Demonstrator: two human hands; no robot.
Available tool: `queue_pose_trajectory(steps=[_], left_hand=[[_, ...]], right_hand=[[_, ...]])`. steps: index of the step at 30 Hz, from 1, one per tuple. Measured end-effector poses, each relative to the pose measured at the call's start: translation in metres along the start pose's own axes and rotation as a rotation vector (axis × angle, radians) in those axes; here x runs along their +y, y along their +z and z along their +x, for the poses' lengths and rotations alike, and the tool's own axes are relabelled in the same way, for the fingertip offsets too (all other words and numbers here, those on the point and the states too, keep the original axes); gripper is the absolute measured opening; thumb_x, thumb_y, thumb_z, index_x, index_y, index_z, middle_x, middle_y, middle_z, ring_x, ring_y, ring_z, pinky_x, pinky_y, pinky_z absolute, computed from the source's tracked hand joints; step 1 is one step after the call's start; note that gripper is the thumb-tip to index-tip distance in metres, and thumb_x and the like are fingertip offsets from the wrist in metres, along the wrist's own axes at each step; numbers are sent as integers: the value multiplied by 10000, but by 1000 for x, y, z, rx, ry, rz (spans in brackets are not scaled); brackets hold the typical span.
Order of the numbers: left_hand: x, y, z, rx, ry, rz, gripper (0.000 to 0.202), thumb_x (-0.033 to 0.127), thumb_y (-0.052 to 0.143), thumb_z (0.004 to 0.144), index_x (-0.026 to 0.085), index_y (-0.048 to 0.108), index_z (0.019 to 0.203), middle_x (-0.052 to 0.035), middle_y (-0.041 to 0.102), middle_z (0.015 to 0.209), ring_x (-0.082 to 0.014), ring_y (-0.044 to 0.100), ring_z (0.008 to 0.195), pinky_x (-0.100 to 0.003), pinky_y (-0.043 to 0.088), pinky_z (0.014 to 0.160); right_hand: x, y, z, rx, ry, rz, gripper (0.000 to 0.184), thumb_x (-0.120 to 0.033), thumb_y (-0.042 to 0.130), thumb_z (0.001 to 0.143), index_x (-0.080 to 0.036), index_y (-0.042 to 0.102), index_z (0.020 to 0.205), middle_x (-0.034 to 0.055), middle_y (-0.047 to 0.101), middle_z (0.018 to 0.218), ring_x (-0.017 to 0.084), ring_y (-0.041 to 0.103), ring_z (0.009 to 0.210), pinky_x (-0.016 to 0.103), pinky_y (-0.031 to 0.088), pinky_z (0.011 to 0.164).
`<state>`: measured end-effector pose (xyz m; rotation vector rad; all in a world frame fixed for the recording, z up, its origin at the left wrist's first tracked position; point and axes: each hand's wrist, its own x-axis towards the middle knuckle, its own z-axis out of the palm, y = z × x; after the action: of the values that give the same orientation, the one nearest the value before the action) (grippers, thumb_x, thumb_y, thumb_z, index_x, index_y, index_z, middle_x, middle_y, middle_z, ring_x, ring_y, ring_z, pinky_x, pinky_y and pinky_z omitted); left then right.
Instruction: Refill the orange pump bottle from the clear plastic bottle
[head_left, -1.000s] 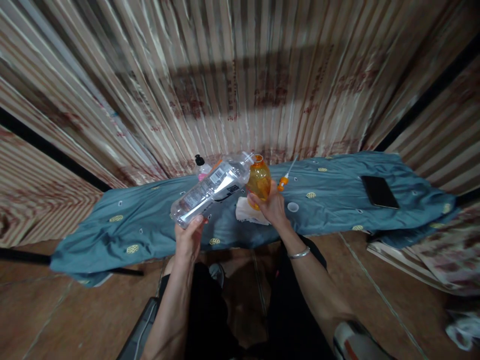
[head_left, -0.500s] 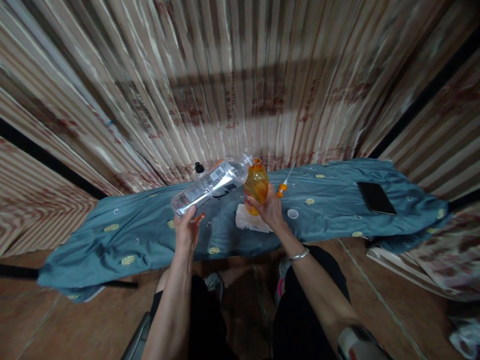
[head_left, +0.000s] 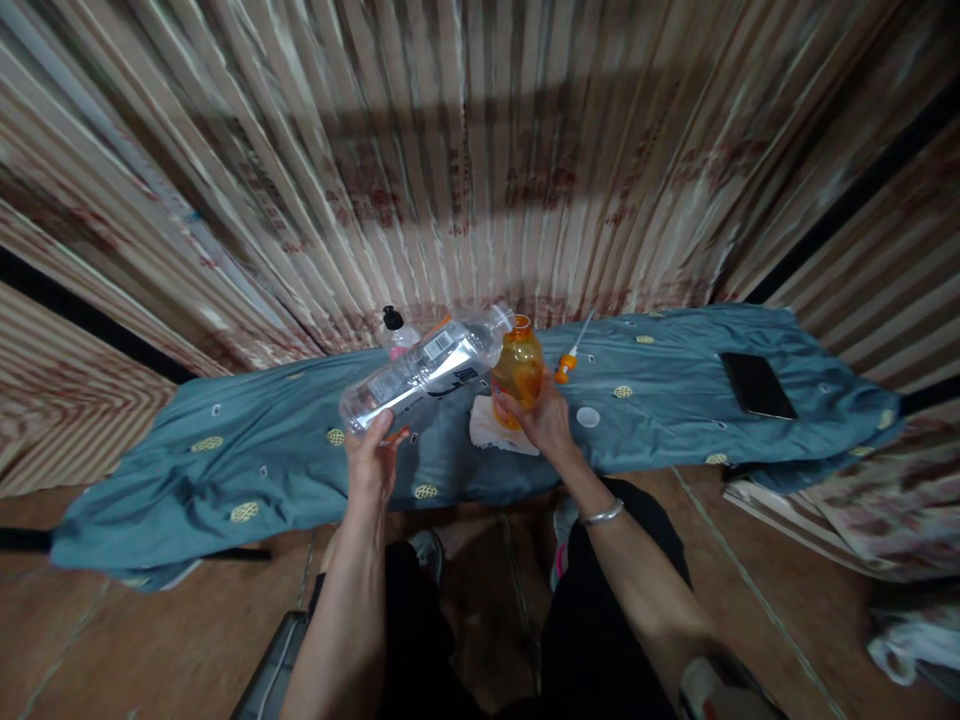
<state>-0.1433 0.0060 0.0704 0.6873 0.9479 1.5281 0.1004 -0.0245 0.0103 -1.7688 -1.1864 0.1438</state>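
My left hand (head_left: 373, 462) is closed round the lower end of a clear plastic bottle (head_left: 431, 368) with a silver label. The bottle tilts up to the right, its neck at the mouth of an orange pump bottle (head_left: 519, 362). That orange bottle is see-through, and my right hand (head_left: 541, 415) grips it from the right side. Whether liquid passes between the two I cannot make out. Below the orange bottle lies a folded white cloth (head_left: 499, 432). An orange pump head (head_left: 567, 366) with a thin clear tube rests just right of my right hand.
A teal cloth (head_left: 660, 420) with yellow pineapple prints covers the narrow table. Behind the clear bottle stands a bottle with a black cap (head_left: 392, 319). A small white cap (head_left: 588, 417) and a black tablet or phone (head_left: 757, 385) lie to the right. Striped curtain (head_left: 465, 180) hangs close behind.
The view has shifted slightly, and more of the black-capped bottle shows. Both hands keep their grip, and the clear bottle's neck stays at the orange bottle's mouth.
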Motion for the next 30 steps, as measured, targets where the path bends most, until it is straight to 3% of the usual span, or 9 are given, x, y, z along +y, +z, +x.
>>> queue_pose_trajectory(steps=[8,16,22,27,30], left_hand=[[2,-4,-8,-15,34,12,598,402,1015,396,200,770,903,-26,787,837,-170,714,679,-219,513,530],[8,-13,-18,-20,80,27,558,413,1014,407,201,770,862,-32,784,879,-153,684,693,-207,517,516],[7,-20,-22,-6,106,25,584,399,1009,434,218,774,937,-13,777,863,-152,685,693,-209,514,535],[6,-19,-23,2,112,17,627,393,1022,414,228,774,965,-5,775,881,-159,695,717,-218,533,552],[5,-18,-24,0,119,14,624,385,1022,425,224,770,972,-4,773,890,-155,692,718,-215,527,553]], right_hand=[[10,3,-12,10,-63,-9,801,-635,709,882,-87,528,1438,236,794,1178,388,793,1045,486,631,875],[13,6,-19,-17,-86,-47,912,-723,624,905,-57,444,1502,262,783,1208,401,788,1088,513,644,884],[7,6,-19,-12,-60,-19,884,-627,715,856,-64,456,1486,287,724,1338,406,741,1218,546,606,1013],[1,1,-16,-50,-8,24,827,-531,755,831,-111,468,1484,234,751,1310,392,769,1153,524,625,968],[-1,-1,-15,-60,-16,32,887,-504,755,837,-124,403,1557,218,744,1346,378,779,1134,499,637,944]])
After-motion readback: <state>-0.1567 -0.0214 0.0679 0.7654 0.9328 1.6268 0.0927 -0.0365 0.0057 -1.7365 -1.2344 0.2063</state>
